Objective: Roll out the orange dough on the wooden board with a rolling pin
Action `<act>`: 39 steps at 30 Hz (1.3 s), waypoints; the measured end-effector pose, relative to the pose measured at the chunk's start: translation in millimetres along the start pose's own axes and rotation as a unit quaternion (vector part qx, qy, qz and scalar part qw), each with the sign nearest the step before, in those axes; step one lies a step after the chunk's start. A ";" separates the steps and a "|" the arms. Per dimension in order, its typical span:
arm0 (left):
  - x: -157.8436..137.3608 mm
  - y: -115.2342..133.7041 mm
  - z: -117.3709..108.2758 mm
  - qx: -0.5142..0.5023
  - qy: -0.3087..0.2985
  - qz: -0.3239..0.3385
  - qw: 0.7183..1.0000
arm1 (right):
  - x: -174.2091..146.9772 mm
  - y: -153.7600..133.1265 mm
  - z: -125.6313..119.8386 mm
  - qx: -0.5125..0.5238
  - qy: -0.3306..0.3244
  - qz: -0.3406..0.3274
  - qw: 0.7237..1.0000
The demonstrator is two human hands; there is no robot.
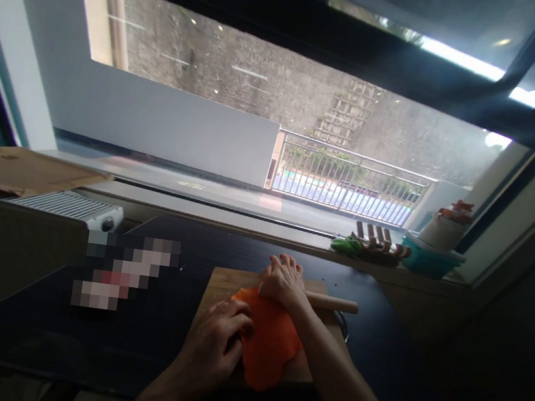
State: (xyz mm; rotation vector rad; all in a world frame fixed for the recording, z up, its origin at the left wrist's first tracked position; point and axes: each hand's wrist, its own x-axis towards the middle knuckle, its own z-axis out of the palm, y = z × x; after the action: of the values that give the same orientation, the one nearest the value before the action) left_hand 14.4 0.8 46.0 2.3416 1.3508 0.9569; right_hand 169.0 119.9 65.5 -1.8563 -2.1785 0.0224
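A flattened sheet of bright orange dough (268,348) lies on a wooden board (222,280), its near end rounded. My right hand (285,280) rests over the left part of a wooden rolling pin (333,303) at the sheet's far edge, fingers bent over its far side. The pin's bare end sticks out to the right past the board. At the left edge of the dough, my left hand (219,332) has its fingers curled, with thumb and fingertips at the sheet's rim. Shadow partly hides those fingertips.
The board sits on a dark table (139,348). A pixelated patch covers something at its left. A brown paper packet (25,170) lies by a white slatted appliance (69,206). On the sill stand a teal container (430,255) and a brown slotted rack (380,245).
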 end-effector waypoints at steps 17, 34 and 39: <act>-0.9 0.8 -0.8 -0.020 0.011 0.005 1.000 | -5.6 -1.1 -0.1 0.001 -0.006 0.000 1.000; -1.1 1.2 -1.6 -0.038 0.017 0.020 0.999 | -12.4 -2.8 -4.7 -0.004 -0.006 0.007 1.000; -0.7 3.8 -3.4 -0.036 0.021 0.019 0.999 | 15.8 -1.0 -11.6 -0.004 -0.071 0.042 0.997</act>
State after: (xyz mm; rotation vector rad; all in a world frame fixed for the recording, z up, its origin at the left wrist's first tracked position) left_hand 14.4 -2.1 50.3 2.3137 1.2690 1.0533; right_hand 168.4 133.1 80.0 -2.0054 -2.1936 0.1691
